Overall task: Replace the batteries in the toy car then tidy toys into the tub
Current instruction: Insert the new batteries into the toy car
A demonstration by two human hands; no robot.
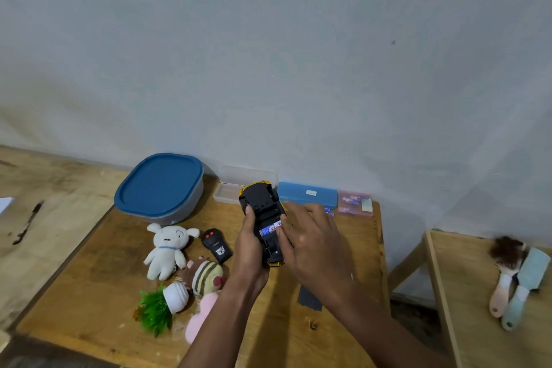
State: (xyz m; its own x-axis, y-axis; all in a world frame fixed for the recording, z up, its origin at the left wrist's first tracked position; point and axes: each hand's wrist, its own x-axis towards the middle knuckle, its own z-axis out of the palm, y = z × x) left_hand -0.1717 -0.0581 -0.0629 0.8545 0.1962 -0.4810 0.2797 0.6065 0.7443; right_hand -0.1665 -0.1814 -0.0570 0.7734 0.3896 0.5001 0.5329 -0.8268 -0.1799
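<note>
My left hand [249, 251] grips the yellow toy car [260, 206], which is upside down with its black underside and open battery bay facing me. A blue battery [270, 229] lies in the bay. My right hand [310, 243] is over the car's right side, its thumb pressing at the battery and its fingers spread. The grey tub with a blue lid [159, 185] stands shut at the back left. In front of it lie a white plush dog [167, 251], a black remote [215, 245], a striped plush [206, 276], a small fake plant [162, 303] and a pink plush [198, 317].
Along the wall stand a clear open case [236, 188], a blue box [307, 196] and a pink box of batteries [355, 203]. A dark flat piece [309, 297] lies on the table under my right wrist. Two brushes [513, 281] rest on a second table at the right.
</note>
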